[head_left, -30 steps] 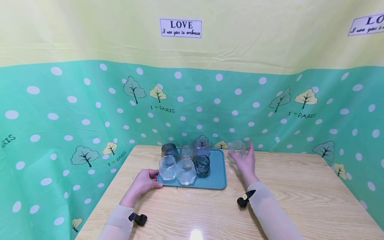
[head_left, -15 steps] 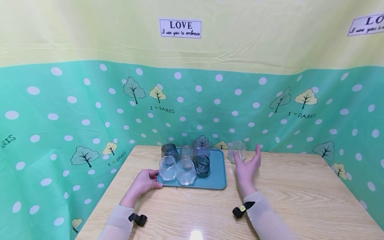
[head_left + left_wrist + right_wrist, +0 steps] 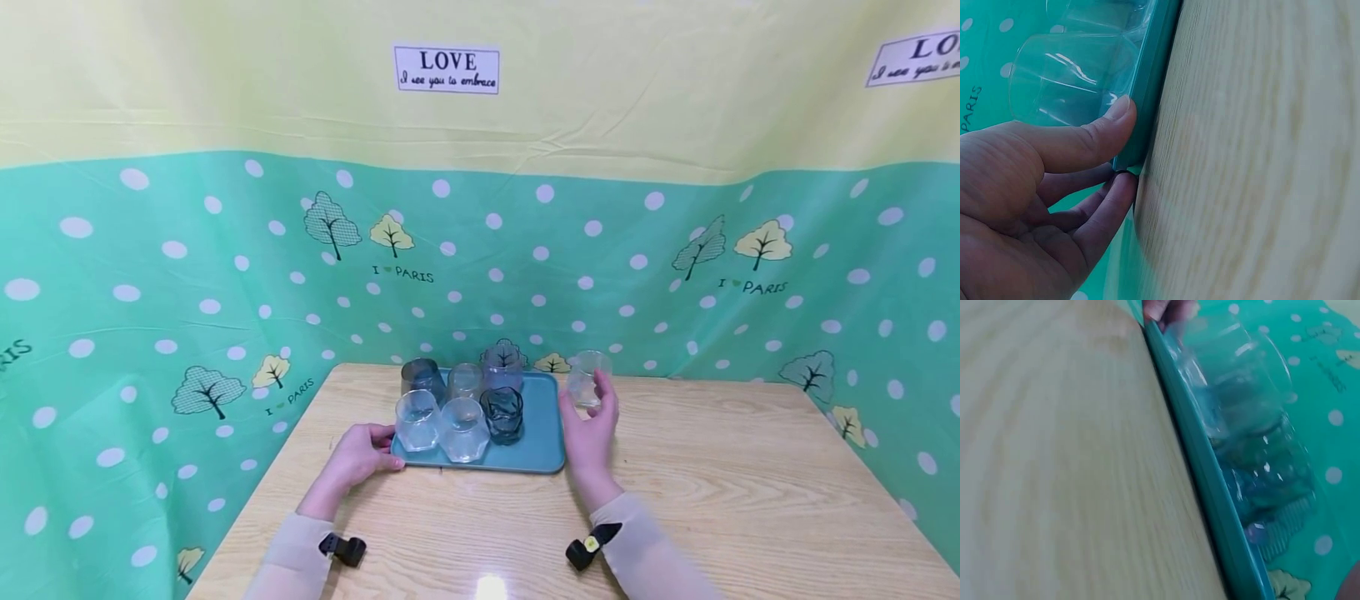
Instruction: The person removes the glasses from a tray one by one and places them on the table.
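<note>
At the front left corner of the blue tray (image 3: pixel 546 429), my left hand (image 3: pixel 358 454) pinches the rim, thumb on the front side and fingers curled at the corner. Just off the tray's right edge is my right hand (image 3: pixel 591 429), thumb and fingers spread apart with nothing held. Its fingertips overlap a clear glass (image 3: pixel 583 367) standing on the table behind it. On the tray stand two clear faceted glasses (image 3: pixel 464 437) in front and a dark wavy glass (image 3: pixel 503 417) beside them. Behind these are a dark tumbler (image 3: pixel 422 379), a greyish glass (image 3: pixel 465 381) and a pale purple glass (image 3: pixel 504 367).
The wooden table (image 3: pixel 720 483) extends in front of the tray and to its right. A green and yellow printed curtain (image 3: pixel 637 250) hangs along the table's back and sides. The tray's right part shows a bare strip next to the glasses.
My right hand has let go of the clear glass at the back right, drawn back and shifted left to the tray's right edge. My left hand and the tray stay put.
</note>
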### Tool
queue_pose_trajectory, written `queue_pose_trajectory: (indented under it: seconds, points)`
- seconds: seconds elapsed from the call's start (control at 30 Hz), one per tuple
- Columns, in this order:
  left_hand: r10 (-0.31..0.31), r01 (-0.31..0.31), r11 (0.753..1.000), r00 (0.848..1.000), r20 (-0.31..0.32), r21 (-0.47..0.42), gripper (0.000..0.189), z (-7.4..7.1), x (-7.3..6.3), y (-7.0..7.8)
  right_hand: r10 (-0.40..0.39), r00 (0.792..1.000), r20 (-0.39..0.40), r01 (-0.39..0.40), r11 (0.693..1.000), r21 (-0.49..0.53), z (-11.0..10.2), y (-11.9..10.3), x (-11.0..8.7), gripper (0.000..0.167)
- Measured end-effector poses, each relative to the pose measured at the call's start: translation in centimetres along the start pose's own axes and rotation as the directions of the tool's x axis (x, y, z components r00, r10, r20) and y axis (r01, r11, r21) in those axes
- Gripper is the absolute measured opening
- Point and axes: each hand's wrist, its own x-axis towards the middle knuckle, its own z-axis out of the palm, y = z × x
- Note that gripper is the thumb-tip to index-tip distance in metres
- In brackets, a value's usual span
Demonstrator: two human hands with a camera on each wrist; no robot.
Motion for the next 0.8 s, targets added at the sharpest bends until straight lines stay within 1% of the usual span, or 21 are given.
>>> queue_pose_trajectory:
  seconds: [0.1,0.23,0.37,0.5,0.63,0.8]
  points:
    - [0.004,-0.004,1.000,1.000,-0.001,0.008,0.067,-0.1,0.0,0.0,-0.024,0.999,0.024,0.023,0.999,0.025,0.9,0.3,-0.4,0.073]
    - [0.003,-0.003,1.000,1.000,-0.005,0.014,0.067,-0.1,0.1,-0.1,-0.007,0.993,0.121,0.002,0.999,0.048,2.2,0.6,-0.9,0.072]
    - [-0.007,0.007,1.000,1.000,-0.005,0.000,0.067,0.0,0.2,-0.2,0.038,0.970,0.240,-0.048,0.998,0.034,3.1,0.5,-1.7,0.073]
    - [-0.006,0.006,1.000,1.000,-0.002,-0.001,0.067,0.0,0.1,-0.2,0.071,0.944,0.324,-0.075,0.997,0.000,3.7,0.4,-2.4,0.074]
    - [-0.008,0.008,1.000,1.000,-0.003,0.006,0.067,0.0,0.0,-0.2,0.092,0.924,0.371,-0.085,0.996,-0.035,4.1,0.5,-2.9,0.076]
    - [-0.015,0.015,1.000,1.000,-0.001,0.008,0.068,0.0,0.0,-0.1,0.112,0.908,0.405,-0.096,0.994,-0.060,4.4,0.8,-3.1,0.083]
